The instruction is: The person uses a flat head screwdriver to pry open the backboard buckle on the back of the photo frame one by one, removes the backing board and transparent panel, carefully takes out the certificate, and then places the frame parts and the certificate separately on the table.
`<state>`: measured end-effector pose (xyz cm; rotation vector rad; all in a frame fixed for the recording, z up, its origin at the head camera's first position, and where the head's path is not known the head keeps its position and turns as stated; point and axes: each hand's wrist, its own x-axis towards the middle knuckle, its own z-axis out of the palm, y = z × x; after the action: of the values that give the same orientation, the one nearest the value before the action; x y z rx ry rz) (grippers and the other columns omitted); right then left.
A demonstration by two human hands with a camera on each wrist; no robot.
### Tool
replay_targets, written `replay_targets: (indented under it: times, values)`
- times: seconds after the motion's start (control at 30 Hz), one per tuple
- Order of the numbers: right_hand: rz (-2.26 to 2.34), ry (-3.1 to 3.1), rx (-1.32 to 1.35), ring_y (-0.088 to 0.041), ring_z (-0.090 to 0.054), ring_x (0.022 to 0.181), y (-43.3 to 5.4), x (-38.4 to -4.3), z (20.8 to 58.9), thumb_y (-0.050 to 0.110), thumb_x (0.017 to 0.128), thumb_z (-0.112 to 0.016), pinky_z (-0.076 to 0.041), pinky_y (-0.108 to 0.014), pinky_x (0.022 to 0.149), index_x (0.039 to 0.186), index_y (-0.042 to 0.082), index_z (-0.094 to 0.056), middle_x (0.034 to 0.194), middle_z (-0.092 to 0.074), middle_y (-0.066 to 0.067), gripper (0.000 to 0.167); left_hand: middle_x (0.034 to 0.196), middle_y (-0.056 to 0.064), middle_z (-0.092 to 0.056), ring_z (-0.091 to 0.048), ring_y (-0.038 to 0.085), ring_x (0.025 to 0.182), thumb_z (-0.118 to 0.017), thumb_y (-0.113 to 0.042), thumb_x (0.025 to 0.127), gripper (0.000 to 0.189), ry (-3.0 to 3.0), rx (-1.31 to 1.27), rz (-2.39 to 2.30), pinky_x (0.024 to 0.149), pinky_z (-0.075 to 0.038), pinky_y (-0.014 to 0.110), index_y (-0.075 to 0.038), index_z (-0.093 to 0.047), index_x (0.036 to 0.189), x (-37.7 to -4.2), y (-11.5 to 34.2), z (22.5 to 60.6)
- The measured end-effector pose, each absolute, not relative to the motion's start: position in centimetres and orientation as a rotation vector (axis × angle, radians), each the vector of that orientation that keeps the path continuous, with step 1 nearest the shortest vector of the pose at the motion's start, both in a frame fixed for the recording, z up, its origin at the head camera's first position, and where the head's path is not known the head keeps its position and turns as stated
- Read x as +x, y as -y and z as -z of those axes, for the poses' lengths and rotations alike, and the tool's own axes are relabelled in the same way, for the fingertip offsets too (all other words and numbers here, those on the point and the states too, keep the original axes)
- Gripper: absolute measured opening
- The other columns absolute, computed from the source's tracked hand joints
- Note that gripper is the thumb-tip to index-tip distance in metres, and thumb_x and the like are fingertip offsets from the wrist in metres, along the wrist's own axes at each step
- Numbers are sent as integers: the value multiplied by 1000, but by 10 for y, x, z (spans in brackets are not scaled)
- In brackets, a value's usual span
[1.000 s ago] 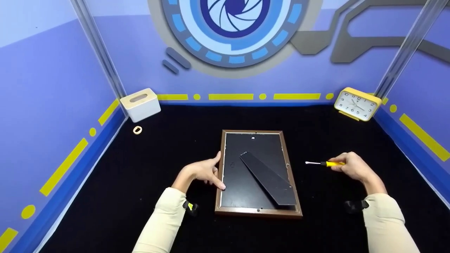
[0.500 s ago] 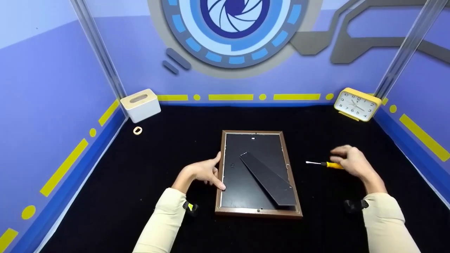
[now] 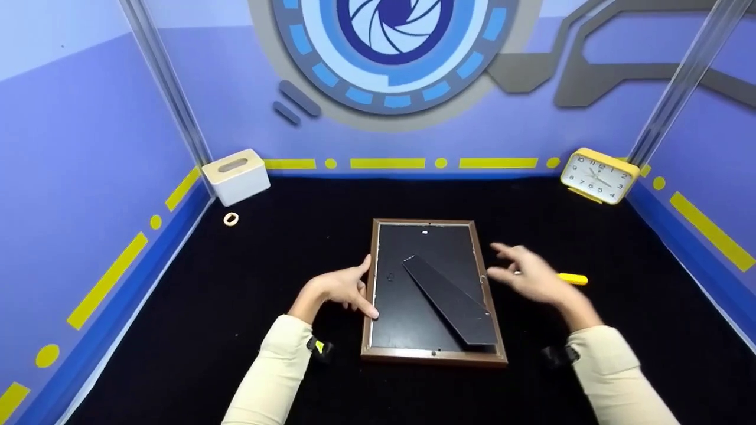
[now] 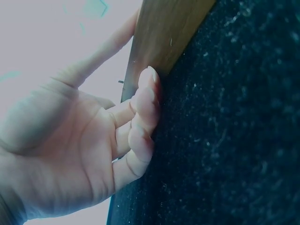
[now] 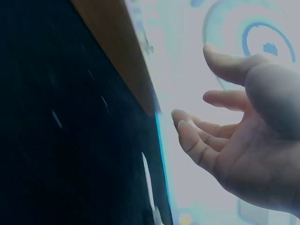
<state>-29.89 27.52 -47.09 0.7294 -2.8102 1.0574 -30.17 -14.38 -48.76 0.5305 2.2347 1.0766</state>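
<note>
gripping brown wood-grained rectangular frame (image 3: 413,307): left hand (image 3: 342,288); right hand (image 3: 530,276) loosely spread alongside

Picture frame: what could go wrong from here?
The right hand hangs over the screwdriver; a low sweep might knock it. The stand leg slants across the back of the picture frame, ending near the lower right corner; a grip there could snag it. The left hand holds the left edge; lifting from there alone could tilt the frame.
</note>
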Motion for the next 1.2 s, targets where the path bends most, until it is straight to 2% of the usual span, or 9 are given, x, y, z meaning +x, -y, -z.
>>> replay_targets:
  times: [0.17, 0.27, 0.4, 0.5, 0.63, 0.83, 0.93, 1.07, 1.2]
  values:
    - [-1043, 2870, 824, -16, -56, 76, -253, -291, 478, 43, 93, -71, -50, -31, 69, 151, 0, -40, 138, -45, -27, 78, 67, 1, -62, -57, 16, 57, -90, -23, 75, 138, -2240, 527, -1082, 51, -46, 26, -4, 21, 155, -300, 144, 489]
    - [-972, 2880, 841, -26, -59, 100, -243, -286, 478, 53, 89, -71, -51, -42, 87, 151, 3, -42, 148, -38, -24, 86, 67, 0, -61, -57, 15, 57, -90, -23, 75, 138, -2245, 535, -1073, 51, -46, 25, -4, 21, 155, -301, 144, 489]
    - [-912, 2862, 913, -40, -47, 130, -227, -276, 479, 60, 83, -73, -40, -56, 105, 149, 3, -47, 144, -46, -23, 91, 66, 0, -61, -57, 14, 56, -90, -23, 75, 138, -2255, 546, -1065, 51, -46, 25, -4, 20, 155, -302, 144, 489]
    - [-865, 2875, 990, -37, -53, 124, -215, -269, 481, 65, 80, -72, -43, -54, 103, 151, 4, -42, 135, -53, -19, 98, 66, 0, -61, -57, 14, 57, -91, -23, 75, 138, -2261, 542, -1064, 51, -46, 25, -5, 20, 155, -302, 145, 490]
    - [-723, 2896, 1045, -25, -59, 103, -204, -263, 483, 74, 75, -71, -51, -45, 92, 155, 5, -34, 125, -52, -10, 112, 66, 0, -61, -57, 14, 57, -91, -24, 74, 139, -2260, 537, -1064, 51, -46, 25, -5, 20, 156, -302, 145, 490]
    - [-530, 2984, 1044, -20, -57, 81, -200, -258, 483, 82, 69, -67, -53, -40, 73, 158, 10, -28, 126, -47, -8, 122, 66, 0, -61, -58, 14, 57, -91, -26, 74, 140, -2258, 545, -1055, 51, -46, 25, -5, 20, 156, -302, 144, 490]
    - [-435, 3029, 1034, -20, -56, 74, -197, -256, 484, 84, 71, -63, -53, -41, 68, 160, 12, -25, 126, -48, -11, 120, 66, 0, -61, -58, 14, 57, -91, -25, 74, 140, -2259, 548, -1058, 51, -46, 25, -5, 21, 155, -302, 143, 489]
    - [-379, 3037, 1044, -26, -60, 78, -195, -254, 485, 72, 84, -60, -54, -45, 72, 160, 11, -22, 124, -51, -16, 105, 66, 1, -61, -57, 15, 57, -91, -23, 75, 139, -2255, 547, -1071, 50, -45, 26, -4, 21, 155, -302, 143, 488]
    - [-478, 3050, 1060, -42, -61, 106, -194, -253, 486, 53, 92, -61, -49, -51, 94, 161, 7, -15, 138, -45, -29, 95, 65, 1, -62, -58, 15, 56, -90, -22, 75, 137, -2261, 546, -1068, 50, -46, 26, -2, 20, 155, -300, 143, 488]
